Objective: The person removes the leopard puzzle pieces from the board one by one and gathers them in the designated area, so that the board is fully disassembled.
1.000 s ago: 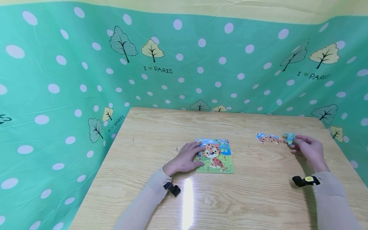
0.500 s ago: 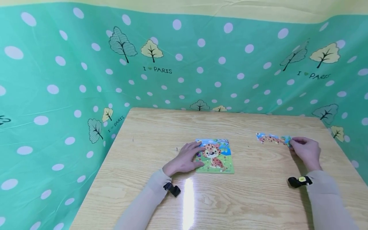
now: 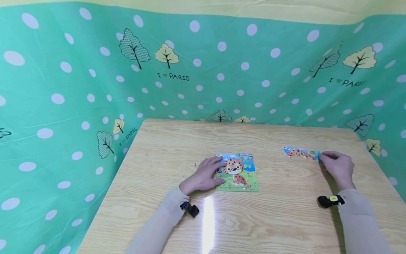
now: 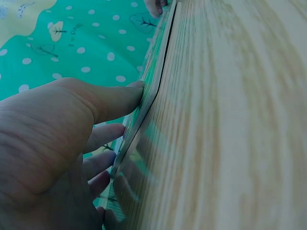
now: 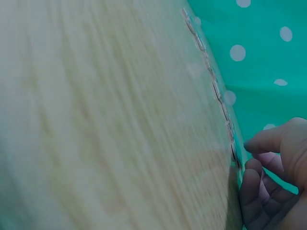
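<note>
A square picture board (image 3: 242, 180) with a spotted leopard cub lies flat near the table's middle. My left hand (image 3: 204, 174) rests on its left edge, thumb and fingers spread; in the left wrist view the thumb (image 4: 120, 100) presses near the board's edge. Farther right, joined jigsaw pieces (image 3: 297, 153) form a short strip with blue sky and a spotted head top. At the strip's right end, my right hand (image 3: 337, 167) pinches a blue-and-green jigsaw piece (image 3: 315, 155) lying against it. Seen edge-on in the right wrist view, the strip (image 5: 215, 88) runs up to my fingertips.
The wooden table (image 3: 158, 158) carries a bright light reflection in front of the board. A green dotted curtain (image 3: 177, 91) hangs behind the table and at both sides. Each wrist wears a black strap with a small camera (image 3: 326, 201).
My right hand has moved slightly left and brought the pinched jigsaw piece down against the strip's right end. My left hand has stayed on the board.
</note>
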A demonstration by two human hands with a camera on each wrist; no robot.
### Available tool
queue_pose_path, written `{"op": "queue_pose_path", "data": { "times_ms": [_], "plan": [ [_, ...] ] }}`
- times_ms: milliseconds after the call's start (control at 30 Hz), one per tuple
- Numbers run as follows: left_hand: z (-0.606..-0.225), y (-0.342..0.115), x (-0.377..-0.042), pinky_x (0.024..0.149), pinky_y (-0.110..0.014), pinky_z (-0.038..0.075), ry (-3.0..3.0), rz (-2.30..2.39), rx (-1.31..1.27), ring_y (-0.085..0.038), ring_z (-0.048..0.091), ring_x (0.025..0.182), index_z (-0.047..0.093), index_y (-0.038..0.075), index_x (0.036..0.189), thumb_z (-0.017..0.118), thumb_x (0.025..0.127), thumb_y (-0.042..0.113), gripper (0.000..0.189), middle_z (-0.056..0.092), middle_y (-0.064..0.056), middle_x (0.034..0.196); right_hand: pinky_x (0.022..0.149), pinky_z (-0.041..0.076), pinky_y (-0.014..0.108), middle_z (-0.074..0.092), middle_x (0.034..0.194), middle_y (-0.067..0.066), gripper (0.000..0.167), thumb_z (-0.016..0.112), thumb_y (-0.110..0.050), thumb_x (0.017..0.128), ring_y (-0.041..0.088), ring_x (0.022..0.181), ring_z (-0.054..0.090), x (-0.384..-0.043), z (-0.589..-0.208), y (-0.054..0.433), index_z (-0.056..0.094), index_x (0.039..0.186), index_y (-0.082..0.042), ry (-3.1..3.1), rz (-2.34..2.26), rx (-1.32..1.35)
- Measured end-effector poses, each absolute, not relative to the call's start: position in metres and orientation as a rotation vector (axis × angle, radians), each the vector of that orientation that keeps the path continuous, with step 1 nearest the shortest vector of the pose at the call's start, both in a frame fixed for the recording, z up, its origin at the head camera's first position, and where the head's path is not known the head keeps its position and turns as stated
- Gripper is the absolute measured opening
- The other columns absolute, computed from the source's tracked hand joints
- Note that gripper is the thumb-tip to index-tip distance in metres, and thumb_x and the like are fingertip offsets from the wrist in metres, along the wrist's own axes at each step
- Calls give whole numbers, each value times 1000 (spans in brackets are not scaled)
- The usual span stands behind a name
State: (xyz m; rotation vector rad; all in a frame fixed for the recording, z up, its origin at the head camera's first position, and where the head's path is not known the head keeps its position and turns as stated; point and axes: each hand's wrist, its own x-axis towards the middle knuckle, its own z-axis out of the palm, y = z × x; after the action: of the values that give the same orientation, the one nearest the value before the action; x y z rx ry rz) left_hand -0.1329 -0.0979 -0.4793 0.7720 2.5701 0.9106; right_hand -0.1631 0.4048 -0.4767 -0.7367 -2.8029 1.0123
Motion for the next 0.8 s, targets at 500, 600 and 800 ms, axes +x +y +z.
{"op": "queue_pose_path", "data": {
  "times_ms": [500, 600, 800],
  "plan": [
    [-480, -99, -133, 136, -59, 5, 2564, 933, 786, -34, 15, 166, 48, 18, 161, 69, 102, 38, 66, 26, -9, 177, 59, 52, 18, 57, 84, -28, 56, 66, -43, 103, -4, 68, 61, -159, -473, 382, 67, 139, 0, -2746, 1206, -581],
    [-480, -99, -132, 136, -59, 6, 2564, 935, 786, -34, 15, 166, 48, 18, 161, 69, 102, 38, 66, 26, -9, 177, 58, 52, 19, 59, 89, -24, 55, 66, -44, 103, -3, 70, 61, -158, -470, 370, 68, 137, -1, -2760, 1200, -524],
    [-479, -99, -133, 136, -59, 6, 2564, 933, 784, -34, 15, 166, 48, 17, 160, 69, 102, 38, 66, 26, -9, 177, 58, 52, 21, 62, 92, -21, 51, 68, -43, 103, 0, 72, 63, -157, -466, 348, 71, 133, -2, -2777, 1225, -400]
  ]
}}
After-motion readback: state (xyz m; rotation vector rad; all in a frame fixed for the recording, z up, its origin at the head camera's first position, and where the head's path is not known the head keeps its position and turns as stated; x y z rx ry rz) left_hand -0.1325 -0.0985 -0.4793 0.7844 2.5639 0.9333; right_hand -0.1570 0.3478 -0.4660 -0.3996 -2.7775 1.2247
